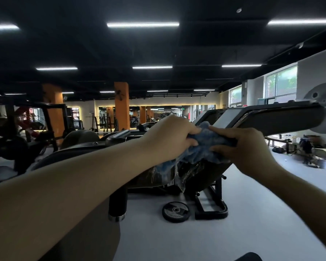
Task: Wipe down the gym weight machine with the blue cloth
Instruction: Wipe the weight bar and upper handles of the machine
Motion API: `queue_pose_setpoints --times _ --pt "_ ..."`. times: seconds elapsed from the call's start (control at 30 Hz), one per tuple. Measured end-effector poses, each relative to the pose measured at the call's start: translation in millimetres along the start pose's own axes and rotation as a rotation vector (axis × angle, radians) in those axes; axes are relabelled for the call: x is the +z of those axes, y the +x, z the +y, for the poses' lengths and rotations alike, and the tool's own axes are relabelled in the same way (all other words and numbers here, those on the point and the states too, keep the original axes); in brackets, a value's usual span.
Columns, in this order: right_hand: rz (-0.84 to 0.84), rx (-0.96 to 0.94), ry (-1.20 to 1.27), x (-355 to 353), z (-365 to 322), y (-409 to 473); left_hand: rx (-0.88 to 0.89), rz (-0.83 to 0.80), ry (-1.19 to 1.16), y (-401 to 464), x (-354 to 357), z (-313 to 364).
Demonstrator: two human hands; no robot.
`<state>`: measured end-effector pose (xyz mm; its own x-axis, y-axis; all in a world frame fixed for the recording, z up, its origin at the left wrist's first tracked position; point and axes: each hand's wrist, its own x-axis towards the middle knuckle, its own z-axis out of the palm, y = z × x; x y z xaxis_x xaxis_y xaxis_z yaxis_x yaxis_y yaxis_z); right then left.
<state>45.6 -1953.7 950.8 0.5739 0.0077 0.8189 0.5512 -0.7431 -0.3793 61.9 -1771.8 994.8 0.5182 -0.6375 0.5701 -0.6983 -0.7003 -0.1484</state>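
Both forearms reach forward. The left hand (169, 138) and the right hand (247, 147) each hold an end of the blue cloth (205, 146), fingers curled and pinching it, so it bunches between them above the dark weight machine (282, 117). This looks like regathering the cloth rather than wiping; whether it touches the frame is hard to tell. Next, press it flat against the arm beyond. A weight plate (175, 211) lies on the floor (262, 213) below.

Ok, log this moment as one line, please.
hands: left hand and right hand both grip blue cloth | cloth: bunched above weight machine | floor: weight plate
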Motion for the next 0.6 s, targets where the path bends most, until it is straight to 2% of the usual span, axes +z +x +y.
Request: queue_pose_setpoints --times 0.1,0.17,0.3,0.43,0.5,0.6 --pt "0.212 0.091 0.148 22.9 -0.5 -21.0 0.019 0.066 -0.037 -5.6 5.1 4.4" --pt "0.234 0.165 0.217 30.4 -1.0 -30.5 0.058 0.044 -0.004 -5.8 4.9 5.5" --pt "0.061 0.124 0.141 25.6 0.2 -23.6 0.091 -0.094 0.053 3.2 -5.7 1.8" --pt "-0.170 0.113 0.344 12.6 -4.4 -2.2 0.089 -0.239 0.196 12.2 -13.8 -6.2" --pt "-0.082 0.116 0.350 17.6 -2.3 -5.4 0.111 -0.245 0.242 8.8 -11.9 -8.6" --pt "0.155 0.208 0.343 38.2 -0.2 -24.3 0.183 -0.141 0.255 -3.1 -2.6 -12.6"
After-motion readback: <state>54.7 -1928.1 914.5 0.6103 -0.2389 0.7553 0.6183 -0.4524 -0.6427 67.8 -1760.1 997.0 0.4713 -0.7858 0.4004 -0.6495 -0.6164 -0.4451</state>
